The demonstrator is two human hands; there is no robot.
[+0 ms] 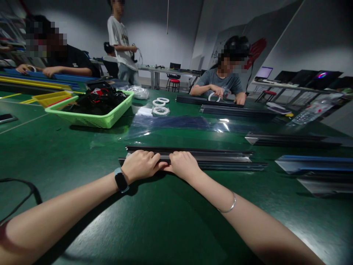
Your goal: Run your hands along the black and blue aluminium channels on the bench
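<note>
Black channel lies lengthwise on the green desk, straight ahead of the wearer, its hollow facing up. Left hand and right hand grip it side by side, left of its middle, fingers curled over the near wall, thumbs about meeting; fingertips hidden inside.

Main risk: grip bunched off-centre. Right end has no hand on it and could swing or tip under uneven pressure. Walls look thin; a hard squeeze may bend them, and edges might nick bare fingers.

Beyond, clear film lies loose; a shove away could crumple it. To the right, blue channel lies near; a swing might scuff it. White rings and green basket sit farther off, less exposed.
</note>
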